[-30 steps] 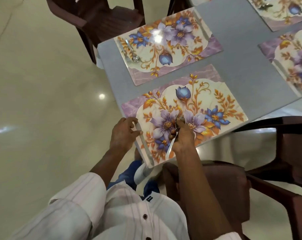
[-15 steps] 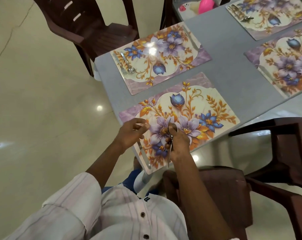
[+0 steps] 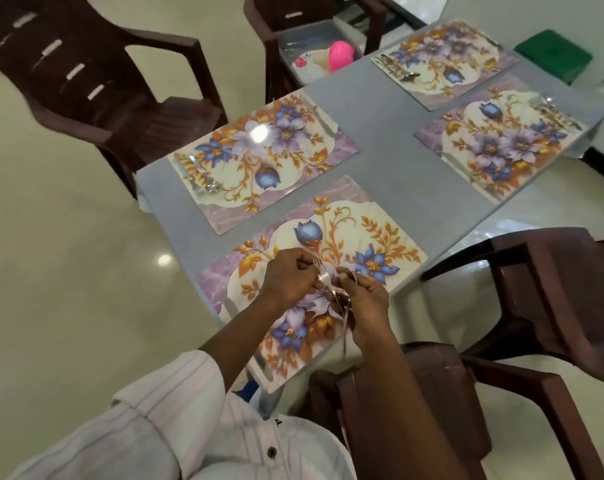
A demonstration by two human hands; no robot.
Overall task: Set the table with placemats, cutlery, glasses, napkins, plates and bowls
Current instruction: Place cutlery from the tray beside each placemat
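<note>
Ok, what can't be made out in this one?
Head view:
1. The cutlery between the left hand and right hand: curled fingers and motion blur hide how many pieces.
2. The knife on the near placemat: the left forearm covers its middle.
3. The pink thing in the far tub: too blurred to identify.

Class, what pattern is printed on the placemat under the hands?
The placemat shows blue-purple flowers, orange leaves; head view.

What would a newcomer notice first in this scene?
Four flowered placemats lie on the grey table. The left hand and right hand hold cutlery over the nearest placemat. A bright pink thing sits in a tray beyond the far edge.
</note>
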